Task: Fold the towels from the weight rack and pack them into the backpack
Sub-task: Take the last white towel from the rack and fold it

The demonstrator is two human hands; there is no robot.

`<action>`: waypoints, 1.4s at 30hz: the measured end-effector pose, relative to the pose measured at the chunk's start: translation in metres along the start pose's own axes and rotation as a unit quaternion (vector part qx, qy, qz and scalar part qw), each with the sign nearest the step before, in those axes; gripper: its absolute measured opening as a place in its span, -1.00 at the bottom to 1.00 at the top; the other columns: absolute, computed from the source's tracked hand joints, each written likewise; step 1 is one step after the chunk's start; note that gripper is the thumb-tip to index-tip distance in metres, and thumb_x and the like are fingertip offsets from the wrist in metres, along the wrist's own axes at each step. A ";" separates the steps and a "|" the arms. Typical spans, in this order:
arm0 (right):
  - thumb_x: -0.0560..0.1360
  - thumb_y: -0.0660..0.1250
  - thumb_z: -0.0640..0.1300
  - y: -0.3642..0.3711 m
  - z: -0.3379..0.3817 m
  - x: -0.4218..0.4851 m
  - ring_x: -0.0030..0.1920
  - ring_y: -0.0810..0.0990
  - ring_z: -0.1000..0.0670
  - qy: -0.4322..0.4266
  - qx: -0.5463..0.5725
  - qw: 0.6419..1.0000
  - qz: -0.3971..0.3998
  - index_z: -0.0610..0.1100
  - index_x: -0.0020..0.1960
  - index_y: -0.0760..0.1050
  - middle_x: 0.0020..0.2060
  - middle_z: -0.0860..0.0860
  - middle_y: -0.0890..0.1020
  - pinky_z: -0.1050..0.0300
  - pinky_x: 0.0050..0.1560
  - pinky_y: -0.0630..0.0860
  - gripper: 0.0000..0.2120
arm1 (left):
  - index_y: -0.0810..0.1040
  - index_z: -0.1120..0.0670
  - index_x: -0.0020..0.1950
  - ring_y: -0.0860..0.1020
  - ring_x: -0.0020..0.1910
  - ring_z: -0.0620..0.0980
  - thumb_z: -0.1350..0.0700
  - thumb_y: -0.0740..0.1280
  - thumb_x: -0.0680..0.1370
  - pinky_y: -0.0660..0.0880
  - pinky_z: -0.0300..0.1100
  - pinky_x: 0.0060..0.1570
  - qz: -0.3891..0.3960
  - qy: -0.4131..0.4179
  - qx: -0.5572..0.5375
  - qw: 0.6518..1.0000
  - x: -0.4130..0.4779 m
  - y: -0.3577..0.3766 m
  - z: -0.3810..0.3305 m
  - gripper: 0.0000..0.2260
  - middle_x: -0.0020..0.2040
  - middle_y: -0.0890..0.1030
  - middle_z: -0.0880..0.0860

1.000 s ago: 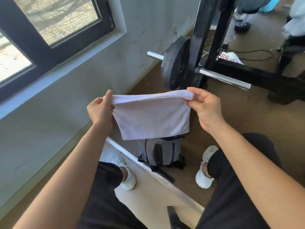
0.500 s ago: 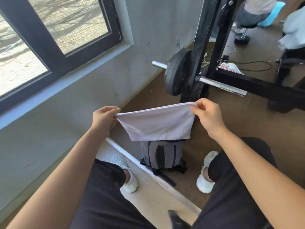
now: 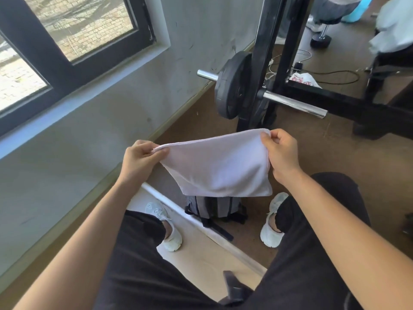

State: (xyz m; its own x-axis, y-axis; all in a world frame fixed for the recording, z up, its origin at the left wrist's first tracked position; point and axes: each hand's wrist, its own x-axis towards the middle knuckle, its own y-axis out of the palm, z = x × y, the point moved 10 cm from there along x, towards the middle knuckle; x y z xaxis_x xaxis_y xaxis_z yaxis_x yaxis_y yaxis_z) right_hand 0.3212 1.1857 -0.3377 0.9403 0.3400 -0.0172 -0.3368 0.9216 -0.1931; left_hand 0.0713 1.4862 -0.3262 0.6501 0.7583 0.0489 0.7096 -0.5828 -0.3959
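Sinking lower than before, the folded white terry towel (image 3: 218, 168) nears the grey fabric backpack (image 3: 215, 210) for packing; left hand (image 3: 139, 162) and right hand (image 3: 281, 153) pinch its top corners

Left hand (image 3: 139, 157): centre-left of frame, fingers curled, pinching a towel (image 3: 219, 168) corner. Right hand (image 3: 280, 153): centre-right, pinching the opposite corner. Both forearms bare, extended from the lower frame.

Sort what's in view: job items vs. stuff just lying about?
Job:
- towel, pinched at its top corners by left hand and right hand
- backpack, on the floor under it
- rack

Lying about:
- plate
- bar
- white bag
- window
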 end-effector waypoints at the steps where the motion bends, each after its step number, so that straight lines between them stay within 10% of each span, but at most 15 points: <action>1: 0.62 0.32 -0.11 -0.001 -0.006 -0.003 -0.20 0.49 -0.02 0.008 0.001 1.000 -0.002 -0.16 -0.12 0.53 -0.23 -0.15 0.56 0.00 -0.12 0.43 -0.82 | 0.68 -0.05 -0.28 0.49 -0.27 -0.16 -0.03 0.51 0.49 0.40 -0.25 -0.18 0.025 -0.008 -0.040 0.999 -0.007 0.007 0.001 -0.84 -0.23 0.55 -0.06; 8: 0.63 0.31 -0.12 0.003 -0.040 -0.021 -0.22 0.54 0.03 0.021 -0.033 0.999 0.024 -0.14 -0.07 0.55 -0.22 -0.08 0.61 0.10 -0.18 0.45 -0.87 | 0.49 0.31 -0.14 0.42 -0.25 -0.01 -0.07 0.38 0.57 0.36 -0.12 -0.20 -0.018 -0.086 -0.130 0.988 -0.043 0.033 0.053 -0.58 -0.26 0.46 0.08; 16: 0.59 0.37 -0.11 0.026 -0.070 -0.029 -0.21 0.62 -0.06 0.018 -0.141 0.985 0.095 -0.10 -0.15 0.54 -0.25 -0.07 0.62 0.11 -0.22 0.58 -0.85 | 0.54 0.17 -0.14 0.53 -0.36 -0.02 -0.01 0.43 0.60 0.53 -0.21 -0.39 -0.026 -0.187 -0.093 0.978 -0.054 0.066 0.107 -0.73 -0.29 0.55 0.06; 30: 0.56 0.42 -0.11 0.093 -0.076 -0.070 -0.18 0.64 -0.04 -0.056 -0.168 0.937 0.301 -0.11 -0.09 0.60 -0.25 -0.01 0.66 0.03 -0.14 0.64 -0.92 | 0.55 0.19 -0.15 0.68 -0.23 0.12 0.11 0.44 0.60 0.64 -0.04 -0.17 0.207 -0.179 -0.139 0.952 -0.086 0.157 0.064 -0.79 -0.23 0.65 0.13; 42: 0.55 0.45 -0.13 0.102 -0.073 -0.074 -0.12 0.67 0.08 -0.084 -0.168 0.932 0.310 -0.05 -0.03 0.65 -0.19 0.11 0.69 0.15 -0.09 0.66 -0.98 | 0.43 0.05 -0.41 0.65 -0.30 0.05 0.17 0.40 0.59 0.52 -0.26 -0.32 0.158 -0.201 -0.133 0.957 -0.084 0.158 0.067 -0.62 -0.33 0.60 0.12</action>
State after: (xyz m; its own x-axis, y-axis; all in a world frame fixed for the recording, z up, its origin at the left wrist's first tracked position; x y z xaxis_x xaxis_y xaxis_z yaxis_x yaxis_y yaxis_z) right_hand 0.2211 1.2405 -0.4276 0.5386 0.8389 -0.0791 -0.7518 0.4360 -0.4947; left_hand 0.1107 1.3497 -0.4539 0.7243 0.5516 -0.4136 0.5740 -0.8148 -0.0815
